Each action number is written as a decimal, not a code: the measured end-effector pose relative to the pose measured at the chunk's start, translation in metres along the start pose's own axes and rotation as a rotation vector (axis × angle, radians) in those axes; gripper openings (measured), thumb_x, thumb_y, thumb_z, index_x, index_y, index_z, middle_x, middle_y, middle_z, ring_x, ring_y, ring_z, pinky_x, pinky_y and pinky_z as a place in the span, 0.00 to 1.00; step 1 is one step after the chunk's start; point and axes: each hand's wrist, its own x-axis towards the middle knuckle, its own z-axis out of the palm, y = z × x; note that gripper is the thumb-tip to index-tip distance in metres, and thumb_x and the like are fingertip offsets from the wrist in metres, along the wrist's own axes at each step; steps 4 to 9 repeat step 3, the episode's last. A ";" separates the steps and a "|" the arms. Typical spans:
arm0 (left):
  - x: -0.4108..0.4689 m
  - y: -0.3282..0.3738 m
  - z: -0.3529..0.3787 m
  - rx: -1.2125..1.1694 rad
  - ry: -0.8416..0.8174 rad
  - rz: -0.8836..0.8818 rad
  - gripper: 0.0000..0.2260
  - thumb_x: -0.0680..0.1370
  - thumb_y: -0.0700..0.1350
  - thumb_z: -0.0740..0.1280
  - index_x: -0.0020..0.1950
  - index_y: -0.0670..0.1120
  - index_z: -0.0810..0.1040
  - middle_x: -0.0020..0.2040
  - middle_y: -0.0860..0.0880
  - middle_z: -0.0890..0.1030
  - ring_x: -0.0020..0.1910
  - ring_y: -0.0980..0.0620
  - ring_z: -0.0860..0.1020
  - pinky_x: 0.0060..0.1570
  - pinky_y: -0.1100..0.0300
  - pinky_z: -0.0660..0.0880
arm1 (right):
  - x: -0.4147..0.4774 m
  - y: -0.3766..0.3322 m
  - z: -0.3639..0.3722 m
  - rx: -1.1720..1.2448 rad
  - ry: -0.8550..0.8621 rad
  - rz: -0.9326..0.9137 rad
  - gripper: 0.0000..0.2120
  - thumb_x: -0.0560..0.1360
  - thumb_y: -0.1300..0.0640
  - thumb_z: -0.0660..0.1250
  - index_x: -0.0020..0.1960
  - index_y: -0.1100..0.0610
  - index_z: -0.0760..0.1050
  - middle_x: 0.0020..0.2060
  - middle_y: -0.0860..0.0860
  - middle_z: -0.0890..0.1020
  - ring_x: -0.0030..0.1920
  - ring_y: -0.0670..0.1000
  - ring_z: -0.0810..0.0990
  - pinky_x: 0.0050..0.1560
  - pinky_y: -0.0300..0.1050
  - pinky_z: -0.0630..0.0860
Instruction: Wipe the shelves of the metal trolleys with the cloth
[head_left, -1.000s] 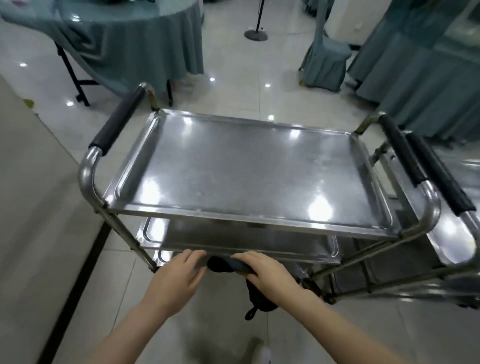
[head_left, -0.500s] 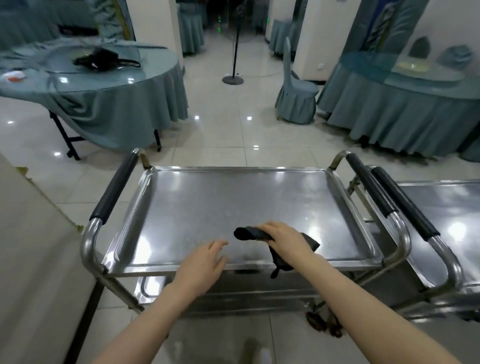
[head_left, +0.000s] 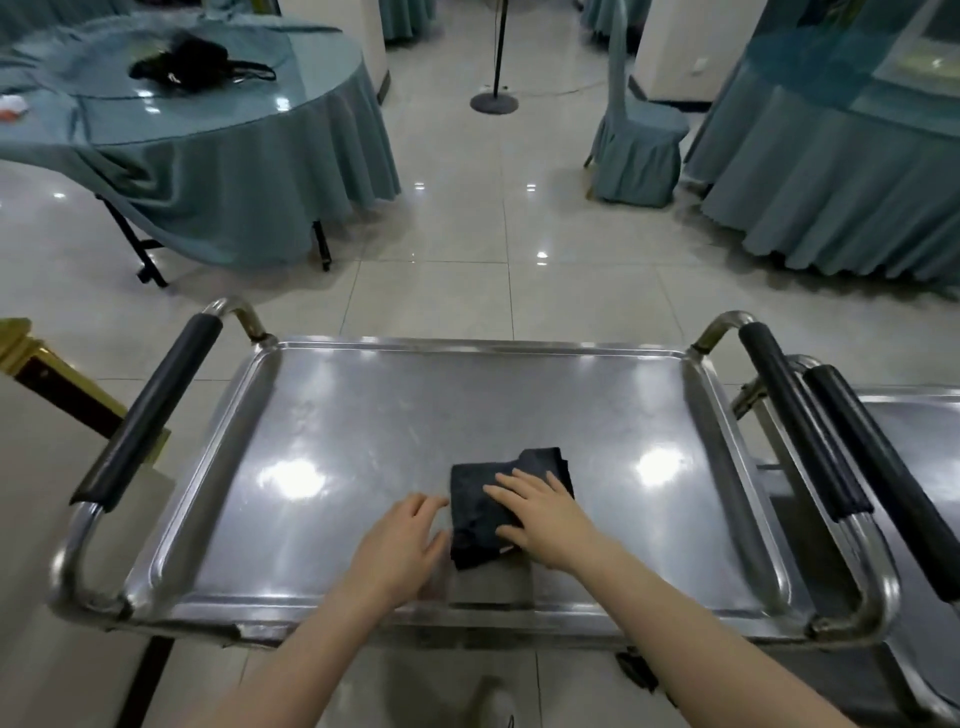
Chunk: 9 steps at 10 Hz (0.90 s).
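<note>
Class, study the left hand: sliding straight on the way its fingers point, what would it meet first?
Most likely the dark folded cloth, which the right hand presses flat on the metal trolley's shiny top shelf. The left hand points forward-right, and the cloth's edge lies just beyond its fingertips. Its height is unclear.

Looking forward and down from head height, wide-angled, hovering close over the near edge of the metal trolley (head_left: 208, 613). Taking in its whole top shelf (head_left: 363, 441) at centre, clipping a second trolley (head_left: 914, 431) at right, and reaching across tiled floor (head_left: 467, 234) to draped tables (head_left: 249, 171) far off.
</note>
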 end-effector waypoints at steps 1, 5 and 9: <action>0.018 0.000 -0.006 0.011 0.001 -0.011 0.17 0.81 0.55 0.59 0.70 0.56 0.67 0.67 0.56 0.71 0.62 0.55 0.73 0.56 0.61 0.72 | 0.009 0.005 -0.021 0.064 0.065 0.012 0.25 0.81 0.45 0.58 0.77 0.46 0.59 0.76 0.46 0.61 0.76 0.50 0.58 0.76 0.54 0.53; 0.067 0.003 -0.048 0.072 -0.003 0.039 0.16 0.81 0.55 0.57 0.68 0.53 0.70 0.66 0.53 0.73 0.62 0.53 0.73 0.58 0.59 0.73 | 0.022 0.006 -0.083 0.144 0.130 0.069 0.22 0.82 0.47 0.58 0.74 0.52 0.66 0.73 0.50 0.69 0.71 0.51 0.67 0.70 0.47 0.63; 0.067 0.003 -0.048 0.072 -0.003 0.039 0.16 0.81 0.55 0.57 0.68 0.53 0.70 0.66 0.53 0.73 0.62 0.53 0.73 0.58 0.59 0.73 | 0.022 0.006 -0.083 0.144 0.130 0.069 0.22 0.82 0.47 0.58 0.74 0.52 0.66 0.73 0.50 0.69 0.71 0.51 0.67 0.70 0.47 0.63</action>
